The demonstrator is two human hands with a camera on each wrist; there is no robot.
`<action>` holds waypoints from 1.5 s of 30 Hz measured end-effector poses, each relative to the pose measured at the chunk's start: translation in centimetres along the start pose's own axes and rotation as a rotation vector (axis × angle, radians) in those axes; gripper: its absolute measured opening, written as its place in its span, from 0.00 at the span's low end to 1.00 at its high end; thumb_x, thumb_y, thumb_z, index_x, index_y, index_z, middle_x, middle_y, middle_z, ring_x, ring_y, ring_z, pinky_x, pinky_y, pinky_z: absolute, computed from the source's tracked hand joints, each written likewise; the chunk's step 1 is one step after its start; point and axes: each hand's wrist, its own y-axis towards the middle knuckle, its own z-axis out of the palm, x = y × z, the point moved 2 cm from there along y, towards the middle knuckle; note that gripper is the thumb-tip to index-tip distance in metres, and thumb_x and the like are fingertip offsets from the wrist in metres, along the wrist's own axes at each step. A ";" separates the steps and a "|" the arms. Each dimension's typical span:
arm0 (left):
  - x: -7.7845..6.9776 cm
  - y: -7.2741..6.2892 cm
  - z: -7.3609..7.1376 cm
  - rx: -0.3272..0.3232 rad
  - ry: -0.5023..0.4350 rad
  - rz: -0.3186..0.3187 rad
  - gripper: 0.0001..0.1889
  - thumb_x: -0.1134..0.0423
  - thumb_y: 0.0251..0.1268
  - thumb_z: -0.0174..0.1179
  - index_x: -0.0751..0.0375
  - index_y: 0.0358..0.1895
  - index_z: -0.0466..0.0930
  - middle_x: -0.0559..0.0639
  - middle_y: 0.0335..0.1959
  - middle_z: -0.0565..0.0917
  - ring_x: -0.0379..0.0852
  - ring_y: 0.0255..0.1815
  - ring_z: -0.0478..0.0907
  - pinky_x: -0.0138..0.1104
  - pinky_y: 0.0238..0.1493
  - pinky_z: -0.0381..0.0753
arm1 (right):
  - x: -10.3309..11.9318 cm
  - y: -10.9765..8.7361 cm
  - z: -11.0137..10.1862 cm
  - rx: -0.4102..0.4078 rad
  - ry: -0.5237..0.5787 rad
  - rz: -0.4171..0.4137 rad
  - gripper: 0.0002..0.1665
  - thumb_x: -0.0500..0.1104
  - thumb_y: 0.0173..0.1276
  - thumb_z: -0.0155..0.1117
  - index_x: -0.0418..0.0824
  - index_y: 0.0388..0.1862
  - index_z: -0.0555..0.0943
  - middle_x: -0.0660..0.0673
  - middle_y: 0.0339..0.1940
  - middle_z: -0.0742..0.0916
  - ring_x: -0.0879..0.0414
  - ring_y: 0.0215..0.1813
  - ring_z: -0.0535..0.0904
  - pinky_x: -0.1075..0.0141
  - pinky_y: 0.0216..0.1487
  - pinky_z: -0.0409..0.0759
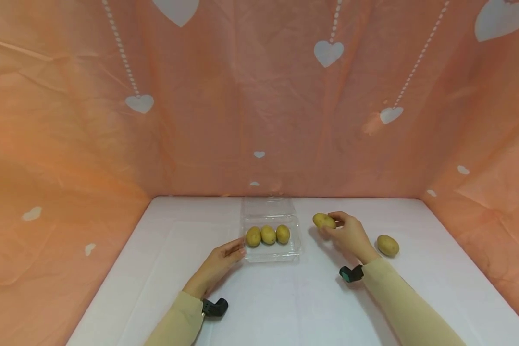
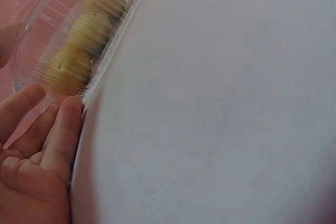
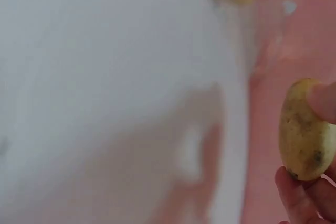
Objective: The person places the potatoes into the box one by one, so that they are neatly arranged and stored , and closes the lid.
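Three potatoes (image 1: 268, 235) sit side by side in a clear plastic clamshell box (image 1: 271, 257), its lid (image 1: 268, 206) raised at the back. At the box's left side is my left hand (image 1: 221, 263), its fairly straight fingers (image 2: 65, 129) right at the clear wall. My right hand (image 1: 350, 235) pinches another potato (image 1: 324, 221) between thumb and fingers, above the table to the right of the box. The right wrist view shows this potato (image 3: 304, 132) close, with dark spots near its lower end. One more potato (image 1: 388, 245) lies on the table to the right of my right hand.
The white table (image 1: 155, 269) carries the box near its back edge. Orange-pink cloth (image 1: 207, 134) with white hearts hangs behind the table and along both sides. A black wrist camera (image 1: 215, 307) is strapped on the left wrist, and another camera (image 1: 351, 274) on the right.
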 end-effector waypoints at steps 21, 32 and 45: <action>0.0 0.4 -0.2 0.002 0.025 -0.009 0.31 0.51 0.67 0.61 0.58 0.70 0.67 0.57 0.66 0.72 0.51 0.67 0.67 0.43 0.64 0.70 | 9.2 -0.6 8.2 0.209 -0.010 -0.255 0.25 0.49 0.53 0.77 0.40 0.49 0.83 0.52 0.40 0.85 0.59 0.39 0.78 0.63 0.41 0.78; 0.2 0.3 -0.2 0.021 0.008 0.003 0.30 0.52 0.70 0.59 0.59 0.71 0.65 0.57 0.67 0.71 0.51 0.67 0.67 0.43 0.65 0.69 | 9.9 0.2 10.8 0.337 -0.017 -0.264 0.25 0.51 0.57 0.75 0.40 0.49 0.82 0.53 0.37 0.84 0.61 0.35 0.78 0.66 0.39 0.79; 0.2 0.2 -0.2 0.017 -0.010 -0.002 0.29 0.53 0.69 0.60 0.58 0.70 0.67 0.56 0.65 0.73 0.50 0.66 0.68 0.43 0.65 0.70 | 10.4 0.7 11.8 0.357 -0.053 -0.346 0.21 0.45 0.56 0.76 0.39 0.47 0.82 0.52 0.39 0.85 0.61 0.39 0.77 0.66 0.44 0.78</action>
